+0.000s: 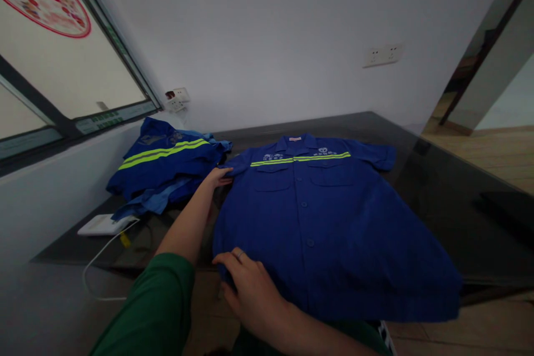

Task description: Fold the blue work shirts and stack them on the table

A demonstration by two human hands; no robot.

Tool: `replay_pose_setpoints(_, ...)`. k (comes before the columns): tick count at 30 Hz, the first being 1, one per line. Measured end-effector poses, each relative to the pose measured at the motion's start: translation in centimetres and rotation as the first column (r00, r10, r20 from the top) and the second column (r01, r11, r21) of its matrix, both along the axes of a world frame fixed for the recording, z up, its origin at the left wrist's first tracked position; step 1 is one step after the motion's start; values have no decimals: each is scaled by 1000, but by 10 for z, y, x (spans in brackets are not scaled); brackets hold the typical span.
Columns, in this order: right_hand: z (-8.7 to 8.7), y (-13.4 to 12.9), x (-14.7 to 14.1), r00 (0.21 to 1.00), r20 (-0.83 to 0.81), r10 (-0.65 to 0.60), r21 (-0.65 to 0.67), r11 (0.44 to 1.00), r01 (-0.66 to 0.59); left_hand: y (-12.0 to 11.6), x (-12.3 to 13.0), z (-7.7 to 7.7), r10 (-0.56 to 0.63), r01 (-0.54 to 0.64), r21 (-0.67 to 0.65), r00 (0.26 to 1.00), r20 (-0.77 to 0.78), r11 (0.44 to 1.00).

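A blue short-sleeved work shirt (334, 217) lies front side up, spread over the dark table, its collar toward the wall and its hem hanging over the near edge. Yellow-green reflective stripes cross its chest. My left hand (219, 177) pinches the cuff of the sleeve on the left. Lower down, my right hand (250, 286), with a ring on one finger, has its fingers closed on the shirt's left side edge near the hem.
A pile of blue clothes (167, 158) with reflective stripes rests at the table's back left. Near it are a white device (102, 225) and a white cable (89, 258). The dark table (438, 194) reaches right; a wall stands behind.
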State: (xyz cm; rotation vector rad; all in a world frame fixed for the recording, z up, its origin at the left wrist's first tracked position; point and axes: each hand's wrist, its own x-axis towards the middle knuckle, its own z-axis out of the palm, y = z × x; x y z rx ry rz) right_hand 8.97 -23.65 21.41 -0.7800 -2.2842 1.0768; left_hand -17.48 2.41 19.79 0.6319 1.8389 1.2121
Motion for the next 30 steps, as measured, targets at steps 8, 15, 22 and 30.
replay_pose_setpoints(8,3,5,12,996,19,-86,-30,996,87,9,22,-2,-153,170,118,978,-141,978)
replay_pose_setpoints(15,6,2,42,985,-65,-159,-124,981,150,50,79,22,-233,332,215,893,-385,918)
replay_pose_setpoints(22,-17,1,89,975,-87,-206,-165,968,190,79,179,7,-265,473,186,731,-629,861)
replay_pose_setpoints(30,-52,-5,114,957,-128,-259,-269,938,218,76,230,-22,-364,573,-37,469,-805,819)
